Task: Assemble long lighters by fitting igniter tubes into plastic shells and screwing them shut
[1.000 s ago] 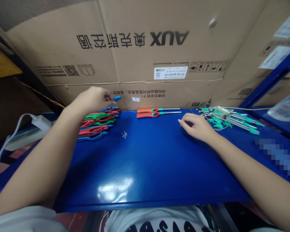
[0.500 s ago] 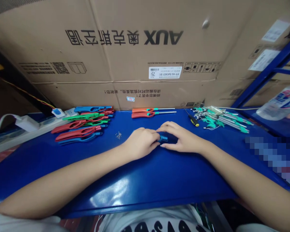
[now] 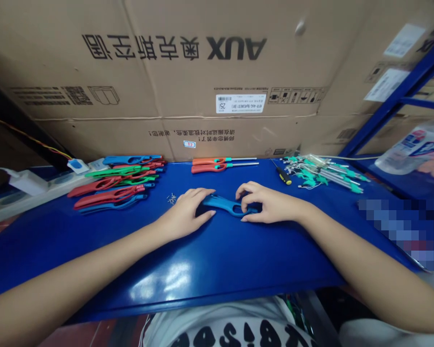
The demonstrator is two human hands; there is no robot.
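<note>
A blue plastic lighter shell [image 3: 226, 205] lies flat in the middle of the blue table [image 3: 217, 260]. My left hand [image 3: 188, 214] rests on its left end, fingers curled over it. On its right end my right hand [image 3: 265, 202] pinches the shell with bent fingers. A pile of red, green and blue shells [image 3: 119, 180] sits at the back left. Two finished orange lighters [image 3: 217, 165] lie at the back centre. A heap of metal tubes with teal parts [image 3: 325, 174] is at the back right.
Several small screws [image 3: 171, 197] lie just left of my left hand. A black and yellow screwdriver [image 3: 284, 176] lies beside the teal heap. A large cardboard box [image 3: 188, 82] walls off the back. A white power strip [image 3: 32, 185] sits at the left, a plastic bag [image 3: 415, 149] far right.
My left hand carried a blue shell from the pile at the back left to the table's middle, my right hand came in to meet it, and the shell now lies flat between both hands.
</note>
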